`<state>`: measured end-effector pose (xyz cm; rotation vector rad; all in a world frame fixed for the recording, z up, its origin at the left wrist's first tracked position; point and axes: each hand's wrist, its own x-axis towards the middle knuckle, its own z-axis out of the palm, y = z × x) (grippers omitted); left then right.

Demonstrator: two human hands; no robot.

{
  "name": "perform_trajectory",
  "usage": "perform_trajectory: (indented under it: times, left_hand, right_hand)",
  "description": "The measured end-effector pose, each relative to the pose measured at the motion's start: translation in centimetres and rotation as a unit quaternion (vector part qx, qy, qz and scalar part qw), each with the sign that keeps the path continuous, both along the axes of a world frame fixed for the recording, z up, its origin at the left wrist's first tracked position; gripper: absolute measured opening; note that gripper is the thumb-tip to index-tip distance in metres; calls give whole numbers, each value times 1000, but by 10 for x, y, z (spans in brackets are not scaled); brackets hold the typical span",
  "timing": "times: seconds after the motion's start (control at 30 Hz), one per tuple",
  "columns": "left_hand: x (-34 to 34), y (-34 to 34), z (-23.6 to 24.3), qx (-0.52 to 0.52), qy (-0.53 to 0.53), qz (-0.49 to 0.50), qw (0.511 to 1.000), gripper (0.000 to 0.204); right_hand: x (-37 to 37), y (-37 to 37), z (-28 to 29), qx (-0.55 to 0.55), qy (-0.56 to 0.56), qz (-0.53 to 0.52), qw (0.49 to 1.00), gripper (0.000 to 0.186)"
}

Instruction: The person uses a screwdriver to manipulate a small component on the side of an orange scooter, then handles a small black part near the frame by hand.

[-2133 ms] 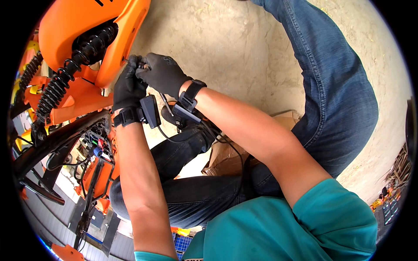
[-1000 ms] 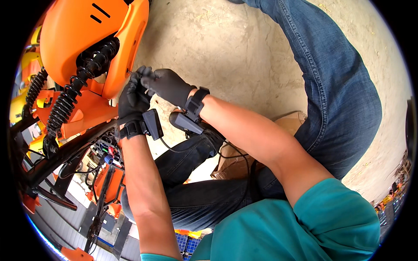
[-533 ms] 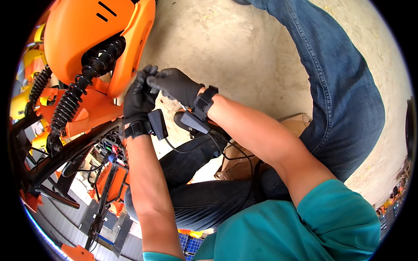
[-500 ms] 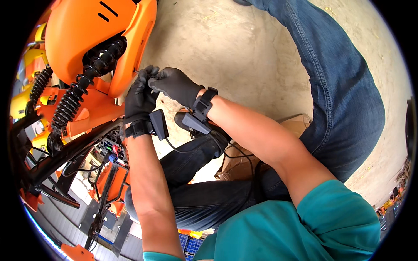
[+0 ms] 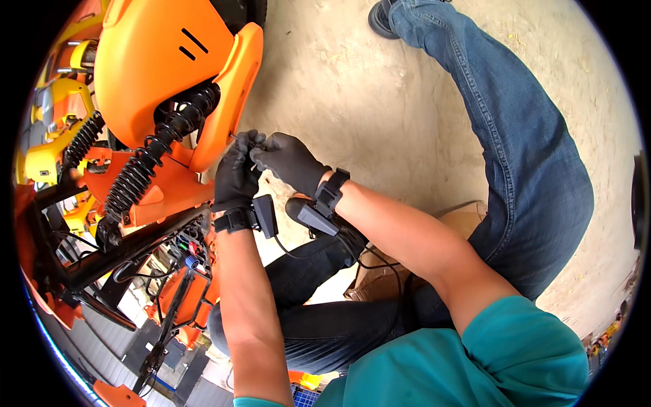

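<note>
In black gloves, my left hand [image 5: 234, 175] and my right hand [image 5: 291, 160] meet beside the lower edge of an orange plastic body panel [image 5: 152, 61]. The left fingertips are bent together close to the panel's rim, where a small thin piece sticks out. Pinched fingers of my right hand come up against the left ones. Anything between the fingertips is too small or too hidden to name. A black coil-spring shock absorber [image 5: 146, 159] slants across the vehicle just left of my hands.
Left of me are the vehicle's black frame tube [image 5: 115, 254] and a bundle of wires [image 5: 193, 247]. Yellow and orange vehicle parts [image 5: 57, 129] stand behind. Brown cardboard [image 5: 461, 220] lies near my legs on the pale concrete floor [image 5: 380, 115].
The whole view has shifted, so the vehicle and my hands appear farther right and lower. Both hands stay together at the panel's edge, with little change in their grip.
</note>
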<state>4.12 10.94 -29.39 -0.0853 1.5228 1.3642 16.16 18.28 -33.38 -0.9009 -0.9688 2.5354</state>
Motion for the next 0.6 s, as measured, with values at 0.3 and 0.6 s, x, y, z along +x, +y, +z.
perform_trajectory:
  times: [0.3,0.6]
  left_hand:
    - [1,-3,4,75,-43,-20,996,36]
    - [-15,-15,-15,-17,197,-38,979,21]
  right_hand:
    - [17,21,7,-217,107,179,953,36]
    - [14,15,16,-67,40,112,991,28]
